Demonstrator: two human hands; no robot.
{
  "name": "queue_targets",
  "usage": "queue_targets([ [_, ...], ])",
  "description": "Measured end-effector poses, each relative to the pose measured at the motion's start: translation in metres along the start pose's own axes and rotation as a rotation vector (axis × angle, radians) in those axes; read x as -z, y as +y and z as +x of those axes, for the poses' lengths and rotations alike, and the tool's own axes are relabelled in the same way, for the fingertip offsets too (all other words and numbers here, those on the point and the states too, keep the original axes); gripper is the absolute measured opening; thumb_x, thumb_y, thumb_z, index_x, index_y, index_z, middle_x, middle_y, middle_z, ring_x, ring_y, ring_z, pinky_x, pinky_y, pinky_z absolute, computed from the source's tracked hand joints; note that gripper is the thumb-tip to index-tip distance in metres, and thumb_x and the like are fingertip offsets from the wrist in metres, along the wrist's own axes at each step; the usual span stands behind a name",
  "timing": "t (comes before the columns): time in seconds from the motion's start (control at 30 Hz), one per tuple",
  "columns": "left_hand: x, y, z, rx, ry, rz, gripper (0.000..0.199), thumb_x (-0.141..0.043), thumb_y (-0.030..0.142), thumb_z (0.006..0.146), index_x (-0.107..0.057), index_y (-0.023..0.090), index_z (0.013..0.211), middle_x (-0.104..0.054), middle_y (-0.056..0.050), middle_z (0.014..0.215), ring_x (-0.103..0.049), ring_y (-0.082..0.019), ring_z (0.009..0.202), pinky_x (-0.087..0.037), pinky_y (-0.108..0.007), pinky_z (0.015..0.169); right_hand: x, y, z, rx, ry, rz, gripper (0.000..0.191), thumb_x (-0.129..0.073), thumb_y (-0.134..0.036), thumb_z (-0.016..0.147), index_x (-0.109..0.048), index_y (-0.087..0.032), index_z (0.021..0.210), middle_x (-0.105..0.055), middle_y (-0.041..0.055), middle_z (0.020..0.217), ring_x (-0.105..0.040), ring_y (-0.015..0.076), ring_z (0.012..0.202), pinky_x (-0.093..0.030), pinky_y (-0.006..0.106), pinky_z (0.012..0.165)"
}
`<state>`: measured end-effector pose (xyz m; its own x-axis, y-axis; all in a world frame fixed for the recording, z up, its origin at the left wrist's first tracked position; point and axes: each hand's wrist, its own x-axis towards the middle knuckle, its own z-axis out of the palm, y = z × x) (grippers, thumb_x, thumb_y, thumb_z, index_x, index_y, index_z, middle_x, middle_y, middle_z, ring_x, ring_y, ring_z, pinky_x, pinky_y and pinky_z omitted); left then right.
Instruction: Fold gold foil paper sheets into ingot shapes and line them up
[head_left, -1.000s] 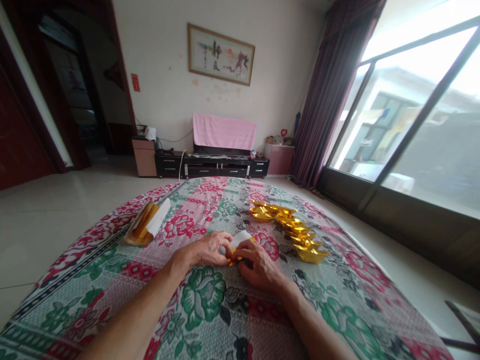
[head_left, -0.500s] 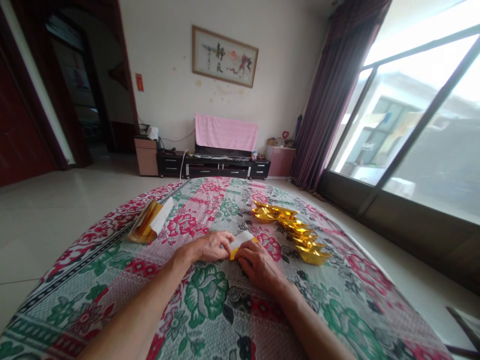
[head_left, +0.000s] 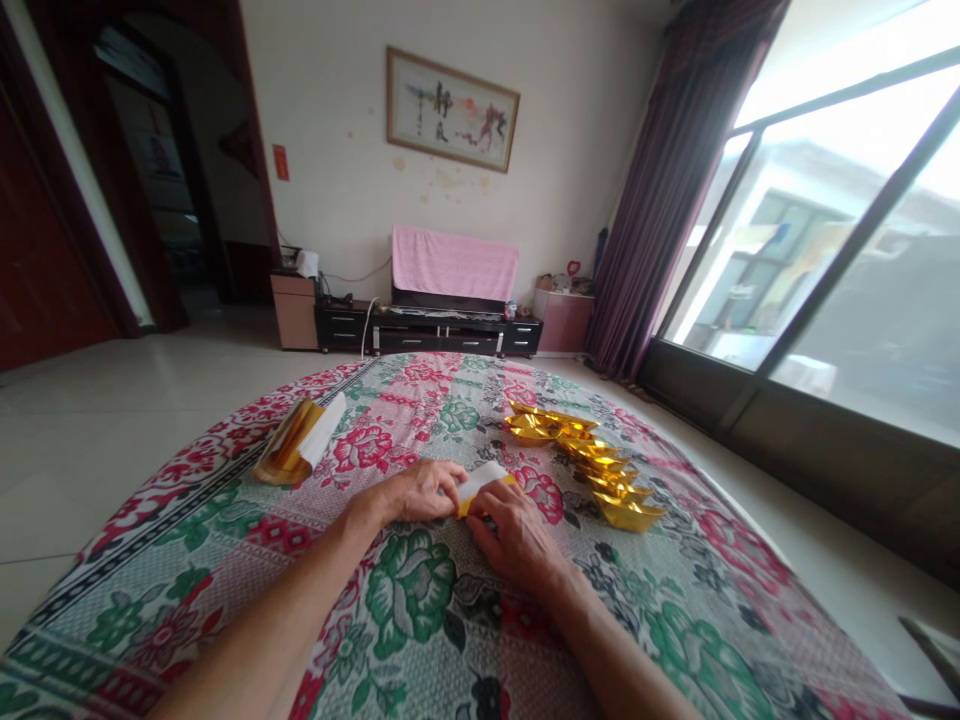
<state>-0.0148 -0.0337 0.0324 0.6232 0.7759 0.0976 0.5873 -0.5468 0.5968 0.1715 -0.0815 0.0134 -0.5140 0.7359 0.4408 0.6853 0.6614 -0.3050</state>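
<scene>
Between my hands lies a sheet of gold paper (head_left: 486, 473) with its white back partly showing and a yellow-gold strip along the near edge. My left hand (head_left: 429, 490) pinches its left end, fingers bent together. The fingers of my right hand (head_left: 514, 520) are curled and press on the right part of the sheet against the tablecloth. To the right stands a row of folded gold paper ingots (head_left: 628, 512), several of them touching one another. A loosely rolled stack of gold paper (head_left: 289, 450) with a white side rests at the left.
A flowered tablecloth (head_left: 412, 590) covers the round table. Beyond it stand a low black cabinet (head_left: 435, 340) and a screen under a pink towel (head_left: 454, 262). Purple curtains (head_left: 645, 200) and a large window are at the right.
My right hand has slid slightly left along the near edge of the paper. My left hand keeps its pinch at nearly the same place. The ingots and the stack are unmoved.
</scene>
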Motion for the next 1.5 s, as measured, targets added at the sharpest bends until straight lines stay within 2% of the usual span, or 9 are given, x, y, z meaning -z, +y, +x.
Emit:
queue_targets([
  [0.33,-0.005,-0.020,0.001,-0.090,0.018,-0.013,0.025,-0.050,0.011,0.063,-0.072,0.021,0.070,-0.062,0.003,0.107,-0.060,-0.012,0.089,-0.042,-0.016,0.081,-0.008,0.003,0.002,-0.104,0.069,-0.024,0.017,-0.048,-0.022,0.085,-0.057,-0.017,0.071,-0.055,0.0025,0.077,-0.049,0.0124,0.074,-0.035,0.024,0.069],
  [0.7,-0.007,-0.018,0.002,-0.027,0.035,0.024,0.018,-0.056,0.016,0.063,-0.072,0.019,0.070,-0.062,0.002,0.109,-0.060,-0.011,0.086,-0.043,-0.015,0.081,-0.017,0.003,0.007,-0.215,0.137,-0.053,0.015,-0.051,-0.019,0.080,-0.057,-0.017,0.066,-0.054,0.0029,0.080,-0.049,0.0122,0.073,-0.034,0.023,0.063],
  [1.03,-0.010,-0.013,0.003,-0.060,0.103,0.095,0.011,-0.056,0.019,0.065,-0.067,0.018,0.062,-0.062,0.000,0.104,-0.059,-0.013,0.086,-0.044,-0.020,0.081,-0.023,0.005,0.007,-0.272,0.160,-0.099,0.013,-0.054,-0.016,0.075,-0.052,-0.017,0.063,-0.053,0.0020,0.075,-0.047,0.0117,0.068,-0.029,0.023,0.059],
  [1.3,-0.012,-0.005,0.006,-0.020,0.114,0.160,0.015,-0.051,0.017,0.065,-0.063,0.018,0.056,-0.062,0.001,0.100,-0.057,-0.012,0.083,-0.045,-0.020,0.078,-0.017,0.001,0.011,-0.283,0.129,-0.115,0.016,-0.052,-0.020,0.079,-0.053,-0.017,0.063,-0.053,0.0024,0.074,-0.048,0.0114,0.066,-0.029,0.023,0.058],
  [1.5,-0.011,-0.002,0.008,-0.019,0.074,0.191,0.013,-0.051,0.017,0.065,-0.062,0.016,0.058,-0.060,-0.003,0.100,-0.056,-0.013,0.082,-0.045,-0.021,0.078,-0.008,0.004,0.020,-0.277,0.007,-0.129,0.015,-0.049,-0.018,0.079,-0.056,-0.017,0.066,-0.054,0.0026,0.074,-0.049,0.0097,0.061,-0.025,0.022,0.052],
])
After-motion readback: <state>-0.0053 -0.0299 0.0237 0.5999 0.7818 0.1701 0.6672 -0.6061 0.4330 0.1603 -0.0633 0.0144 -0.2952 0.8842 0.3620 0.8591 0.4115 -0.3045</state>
